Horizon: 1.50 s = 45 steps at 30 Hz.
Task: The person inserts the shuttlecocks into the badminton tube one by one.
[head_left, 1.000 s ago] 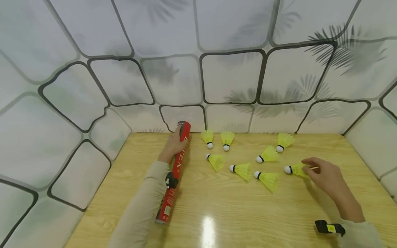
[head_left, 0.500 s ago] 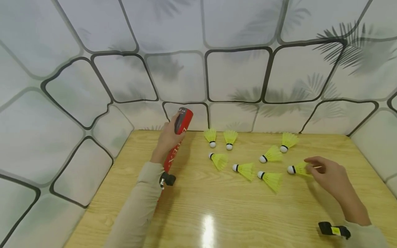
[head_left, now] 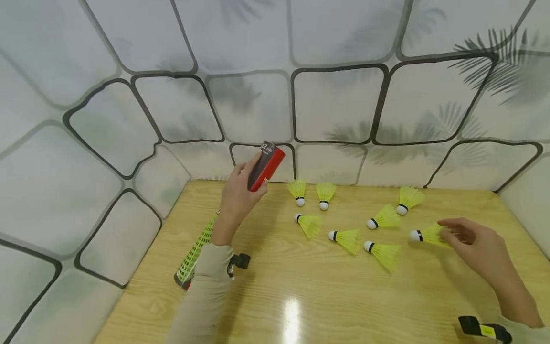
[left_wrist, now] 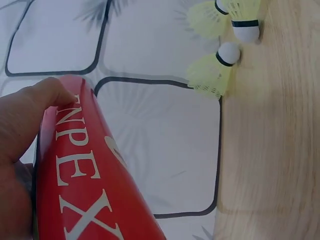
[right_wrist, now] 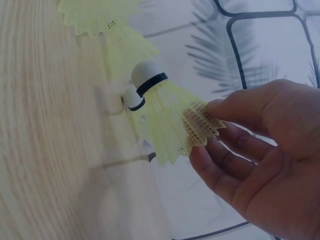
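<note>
My left hand (head_left: 238, 198) grips a long shuttlecock tube (left_wrist: 82, 165) near its far end. The tube is red with pale lettering, has a dark band at the end and a green patterned side, and is tilted with its far end raised; the wrist and sleeve hide its middle. At the right, my right hand (head_left: 479, 243) pinches a yellow shuttlecock (right_wrist: 170, 112) by the skirt between thumb and fingers. Its white cork with a black band points left in the head view, away from the palm.
Several more yellow shuttlecocks lie on the wooden table (head_left: 326, 301) between the hands, among them a shuttlecock (head_left: 382, 255) left of the right hand and a shuttlecock (head_left: 296, 191) near the back edge. A patterned wall (head_left: 335, 105) stands behind the table.
My left hand has lifted the tube's far end off the table and turned it, so its far end now leans right and its green side shows. The right hand keeps holding the shuttlecock.
</note>
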Each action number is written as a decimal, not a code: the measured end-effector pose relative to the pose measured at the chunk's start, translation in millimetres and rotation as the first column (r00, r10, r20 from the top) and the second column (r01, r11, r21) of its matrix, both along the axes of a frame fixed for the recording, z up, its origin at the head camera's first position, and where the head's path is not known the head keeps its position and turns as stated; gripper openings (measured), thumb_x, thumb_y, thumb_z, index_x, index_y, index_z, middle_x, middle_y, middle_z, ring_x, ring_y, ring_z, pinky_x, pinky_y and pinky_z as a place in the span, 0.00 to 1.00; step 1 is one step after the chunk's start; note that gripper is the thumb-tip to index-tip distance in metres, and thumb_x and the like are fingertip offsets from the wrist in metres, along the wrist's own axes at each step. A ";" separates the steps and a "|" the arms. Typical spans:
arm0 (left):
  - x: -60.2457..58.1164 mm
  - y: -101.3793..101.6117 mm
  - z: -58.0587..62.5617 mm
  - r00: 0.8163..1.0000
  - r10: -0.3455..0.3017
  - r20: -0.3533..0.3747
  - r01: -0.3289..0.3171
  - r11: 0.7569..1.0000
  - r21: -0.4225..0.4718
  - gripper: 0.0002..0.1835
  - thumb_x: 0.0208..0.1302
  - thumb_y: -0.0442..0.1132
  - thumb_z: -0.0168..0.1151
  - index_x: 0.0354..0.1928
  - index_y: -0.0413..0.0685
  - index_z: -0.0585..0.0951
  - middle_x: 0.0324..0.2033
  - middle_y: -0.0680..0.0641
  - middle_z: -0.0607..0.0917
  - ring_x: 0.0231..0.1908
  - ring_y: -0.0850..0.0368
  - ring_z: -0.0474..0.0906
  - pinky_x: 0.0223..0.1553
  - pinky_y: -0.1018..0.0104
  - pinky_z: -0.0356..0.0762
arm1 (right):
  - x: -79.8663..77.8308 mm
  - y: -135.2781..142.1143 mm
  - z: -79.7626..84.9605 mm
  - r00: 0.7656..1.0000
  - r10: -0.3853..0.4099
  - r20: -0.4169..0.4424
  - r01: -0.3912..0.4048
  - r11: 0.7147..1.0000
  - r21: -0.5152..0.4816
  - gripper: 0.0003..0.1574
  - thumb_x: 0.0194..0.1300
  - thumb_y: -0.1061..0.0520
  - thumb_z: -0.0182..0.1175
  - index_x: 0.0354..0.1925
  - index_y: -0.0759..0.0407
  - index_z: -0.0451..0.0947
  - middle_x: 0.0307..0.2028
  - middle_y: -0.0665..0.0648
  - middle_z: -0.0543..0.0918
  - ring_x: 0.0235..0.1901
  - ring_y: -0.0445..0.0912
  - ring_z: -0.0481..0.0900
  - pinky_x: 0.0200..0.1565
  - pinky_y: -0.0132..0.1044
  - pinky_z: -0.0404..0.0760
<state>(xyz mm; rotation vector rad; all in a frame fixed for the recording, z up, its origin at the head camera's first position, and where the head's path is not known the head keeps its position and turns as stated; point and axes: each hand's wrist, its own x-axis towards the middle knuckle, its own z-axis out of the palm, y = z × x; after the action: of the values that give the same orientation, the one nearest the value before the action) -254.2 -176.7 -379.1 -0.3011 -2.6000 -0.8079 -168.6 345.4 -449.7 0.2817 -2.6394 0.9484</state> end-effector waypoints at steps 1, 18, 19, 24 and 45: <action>2.0 0.1 1.6 1.000 -0.001 -0.017 0.001 1.000 0.008 0.41 0.68 0.44 0.67 0.80 0.70 0.61 0.61 0.38 0.75 0.46 0.43 0.77 0.42 0.48 0.82 | -1.2 -1.7 1.9 1.000 0.005 -0.004 -0.005 1.000 -0.003 0.15 0.68 0.62 0.67 0.53 0.63 0.84 0.34 0.28 0.81 0.31 0.18 0.74 0.28 0.20 0.71; 56.9 14.0 18.9 0.978 -0.164 -0.125 0.176 0.981 0.087 0.44 0.59 0.36 0.78 0.76 0.63 0.69 0.63 0.46 0.76 0.55 0.48 0.77 0.52 0.47 0.79 | 11.8 -38.0 43.2 0.991 -0.009 -0.137 0.004 0.999 -0.043 0.18 0.66 0.71 0.65 0.54 0.65 0.83 0.37 0.25 0.78 0.33 0.14 0.71 0.32 0.13 0.71; 58.0 14.3 19.8 0.977 -0.176 -0.120 0.188 0.978 0.090 0.44 0.59 0.36 0.78 0.76 0.63 0.69 0.63 0.47 0.76 0.55 0.49 0.76 0.52 0.47 0.79 | 13.0 -41.8 48.0 0.986 -0.004 -0.169 -0.005 0.999 -0.052 0.18 0.65 0.72 0.65 0.53 0.65 0.84 0.38 0.22 0.76 0.34 0.13 0.71 0.33 0.13 0.71; 62.1 18.3 24.1 0.961 -0.237 -0.139 0.252 0.962 0.101 0.44 0.60 0.38 0.78 0.76 0.65 0.68 0.64 0.48 0.76 0.56 0.51 0.76 0.53 0.49 0.79 | 17.9 -53.3 71.4 0.949 -0.025 -0.314 0.010 0.999 -0.050 0.18 0.61 0.76 0.66 0.50 0.68 0.85 0.42 0.17 0.74 0.37 0.11 0.69 0.38 0.10 0.68; 74.9 26.7 19.3 0.926 -0.346 -0.150 0.370 0.911 0.181 0.38 0.62 0.43 0.76 0.74 0.64 0.72 0.64 0.53 0.77 0.57 0.54 0.76 0.49 0.53 0.81 | 17.7 -87.0 112.4 0.889 -0.067 -0.454 -0.102 0.935 -0.340 0.16 0.63 0.78 0.63 0.49 0.74 0.84 0.44 0.44 0.86 0.41 0.33 0.84 0.48 0.21 0.76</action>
<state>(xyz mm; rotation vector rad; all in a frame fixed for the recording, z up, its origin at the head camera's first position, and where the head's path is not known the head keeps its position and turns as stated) -179.3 -150.0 -359.8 -0.7569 -2.3581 -1.1386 -150.9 258.4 -337.2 0.3870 -1.9960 1.1760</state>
